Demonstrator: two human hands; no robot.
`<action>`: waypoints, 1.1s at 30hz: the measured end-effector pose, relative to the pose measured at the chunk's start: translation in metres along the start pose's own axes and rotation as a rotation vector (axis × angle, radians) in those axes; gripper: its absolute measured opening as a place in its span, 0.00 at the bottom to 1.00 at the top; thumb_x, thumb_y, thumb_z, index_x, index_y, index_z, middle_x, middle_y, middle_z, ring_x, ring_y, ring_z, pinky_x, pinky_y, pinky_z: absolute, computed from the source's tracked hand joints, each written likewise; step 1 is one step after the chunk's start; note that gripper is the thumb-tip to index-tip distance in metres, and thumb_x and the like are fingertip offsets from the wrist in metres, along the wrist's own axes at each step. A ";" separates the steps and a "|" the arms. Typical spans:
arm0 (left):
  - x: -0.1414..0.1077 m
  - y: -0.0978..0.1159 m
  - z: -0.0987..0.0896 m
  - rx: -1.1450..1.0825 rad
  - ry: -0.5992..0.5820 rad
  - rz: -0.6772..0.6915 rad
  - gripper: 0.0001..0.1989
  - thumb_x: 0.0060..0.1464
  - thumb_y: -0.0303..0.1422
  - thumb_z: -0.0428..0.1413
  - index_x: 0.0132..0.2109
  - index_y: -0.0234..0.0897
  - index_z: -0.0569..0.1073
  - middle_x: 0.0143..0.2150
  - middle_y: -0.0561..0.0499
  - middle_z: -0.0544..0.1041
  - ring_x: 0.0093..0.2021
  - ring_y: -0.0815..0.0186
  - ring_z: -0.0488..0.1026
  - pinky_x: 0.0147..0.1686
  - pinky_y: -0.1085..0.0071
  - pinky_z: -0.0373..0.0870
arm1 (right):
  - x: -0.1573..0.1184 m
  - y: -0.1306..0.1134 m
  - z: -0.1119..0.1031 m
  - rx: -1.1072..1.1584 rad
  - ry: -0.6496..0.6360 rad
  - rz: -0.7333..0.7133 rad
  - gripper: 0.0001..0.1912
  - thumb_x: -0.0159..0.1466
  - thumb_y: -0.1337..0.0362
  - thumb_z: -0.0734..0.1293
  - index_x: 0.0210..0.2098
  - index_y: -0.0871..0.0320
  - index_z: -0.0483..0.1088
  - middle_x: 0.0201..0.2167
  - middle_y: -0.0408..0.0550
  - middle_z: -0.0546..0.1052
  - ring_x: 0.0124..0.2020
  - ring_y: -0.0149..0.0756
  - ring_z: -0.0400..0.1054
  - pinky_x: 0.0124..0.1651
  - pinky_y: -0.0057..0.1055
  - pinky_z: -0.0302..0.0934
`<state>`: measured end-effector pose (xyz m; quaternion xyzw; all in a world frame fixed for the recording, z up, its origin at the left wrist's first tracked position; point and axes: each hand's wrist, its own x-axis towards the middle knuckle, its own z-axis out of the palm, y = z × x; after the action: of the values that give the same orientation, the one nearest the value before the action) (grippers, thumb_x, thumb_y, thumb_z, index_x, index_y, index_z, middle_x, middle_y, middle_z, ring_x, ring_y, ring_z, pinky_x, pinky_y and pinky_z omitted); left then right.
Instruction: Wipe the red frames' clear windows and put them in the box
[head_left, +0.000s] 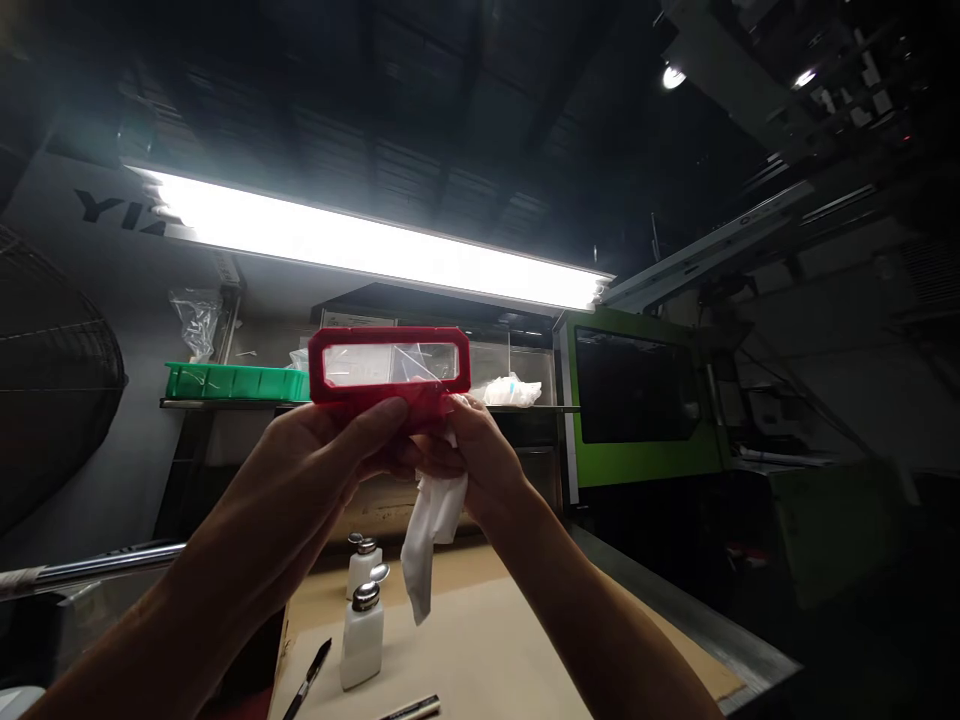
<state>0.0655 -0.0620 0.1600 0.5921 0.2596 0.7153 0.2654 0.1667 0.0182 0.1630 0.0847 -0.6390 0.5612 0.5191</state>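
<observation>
Raised in front of me is a red plastic frame point(315, 365) with a long clear window, seen against the shelf. My left hand point(345, 440) grips its lower edge, with the thumb lying across the red plastic. At the lower right corner of the frame, my right hand point(476, 445) is closed on a white cloth point(435, 520), whose end hangs below the fingers. The right fingertips touch the frame's lower edge through or beside the cloth. Part of the frame's underside is hidden behind both hands.
Below stand two white pump bottles point(363, 640) with metal tops on a cardboard-covered bench point(480, 640). A black pen point(309, 678) and a marker point(411, 708) lie there. A green tray point(236, 382) sits on the shelf under a bright tube light point(375, 245). Right is a green machine point(637, 465); left, a fan point(56, 380).
</observation>
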 end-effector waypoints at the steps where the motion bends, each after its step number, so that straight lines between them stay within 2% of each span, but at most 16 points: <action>1: 0.002 0.002 -0.001 0.024 -0.044 0.027 0.07 0.45 0.37 0.63 0.30 0.37 0.81 0.24 0.49 0.77 0.27 0.64 0.75 0.25 0.77 0.72 | 0.002 -0.002 0.001 -0.012 -0.009 -0.009 0.17 0.46 0.61 0.70 0.15 0.57 0.56 0.08 0.31 0.58 0.09 0.16 0.42 0.14 0.21 0.34; 3: 0.007 0.004 -0.005 0.053 -0.125 0.077 0.09 0.46 0.39 0.62 0.33 0.39 0.81 0.26 0.50 0.78 0.28 0.66 0.75 0.27 0.79 0.72 | 0.006 -0.007 0.004 -0.032 -0.041 -0.030 0.17 0.47 0.60 0.69 0.15 0.57 0.55 0.08 0.31 0.56 0.09 0.16 0.42 0.14 0.21 0.34; 5: 0.011 0.005 -0.008 0.047 -0.129 0.091 0.09 0.45 0.39 0.63 0.32 0.40 0.81 0.28 0.50 0.79 0.28 0.68 0.74 0.28 0.80 0.73 | 0.009 -0.011 0.006 -0.043 -0.076 -0.052 0.17 0.48 0.60 0.69 0.16 0.57 0.55 0.08 0.31 0.56 0.09 0.16 0.42 0.14 0.21 0.33; 8: 0.012 0.010 -0.011 0.071 -0.131 0.118 0.08 0.45 0.40 0.62 0.28 0.41 0.79 0.25 0.52 0.75 0.26 0.69 0.72 0.25 0.82 0.71 | 0.012 -0.014 0.010 -0.052 -0.103 -0.065 0.17 0.48 0.60 0.69 0.15 0.57 0.56 0.08 0.31 0.57 0.09 0.16 0.43 0.14 0.21 0.33; 17: 0.008 0.023 -0.012 0.185 -0.099 0.149 0.10 0.49 0.38 0.58 0.25 0.39 0.75 0.23 0.51 0.71 0.23 0.70 0.67 0.20 0.80 0.66 | 0.020 -0.013 0.016 -0.061 -0.102 -0.052 0.16 0.49 0.62 0.69 0.14 0.57 0.57 0.08 0.32 0.57 0.10 0.17 0.41 0.14 0.22 0.33; 21: 0.008 0.025 -0.013 0.190 -0.099 0.139 0.11 0.46 0.39 0.59 0.23 0.38 0.72 0.21 0.54 0.69 0.21 0.73 0.63 0.18 0.81 0.63 | 0.019 -0.013 0.016 -0.076 -0.120 -0.052 0.17 0.50 0.60 0.69 0.14 0.57 0.57 0.08 0.32 0.56 0.10 0.18 0.41 0.14 0.23 0.33; 27: 0.008 0.024 -0.013 0.165 -0.082 0.108 0.10 0.42 0.40 0.60 0.25 0.37 0.74 0.24 0.52 0.72 0.24 0.71 0.66 0.22 0.80 0.67 | 0.018 -0.011 0.017 -0.085 -0.105 -0.070 0.17 0.48 0.61 0.69 0.15 0.57 0.56 0.09 0.32 0.55 0.10 0.18 0.41 0.14 0.22 0.34; 30: 0.010 0.021 -0.014 0.150 -0.096 0.113 0.11 0.44 0.40 0.60 0.25 0.37 0.74 0.24 0.53 0.71 0.23 0.72 0.65 0.21 0.80 0.66 | 0.019 -0.009 0.016 -0.081 -0.092 -0.079 0.17 0.48 0.61 0.69 0.14 0.57 0.55 0.09 0.32 0.55 0.10 0.17 0.41 0.14 0.22 0.34; 33: 0.009 0.020 -0.013 0.144 -0.110 0.099 0.09 0.46 0.39 0.59 0.29 0.36 0.76 0.27 0.51 0.74 0.26 0.70 0.68 0.25 0.78 0.69 | 0.018 -0.009 0.016 -0.067 -0.081 -0.081 0.16 0.48 0.62 0.68 0.14 0.57 0.55 0.08 0.32 0.56 0.10 0.17 0.42 0.14 0.21 0.34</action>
<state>0.0500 -0.0709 0.1784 0.6600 0.2657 0.6736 0.2002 0.1560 0.0100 0.1850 0.1156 -0.6740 0.5142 0.5176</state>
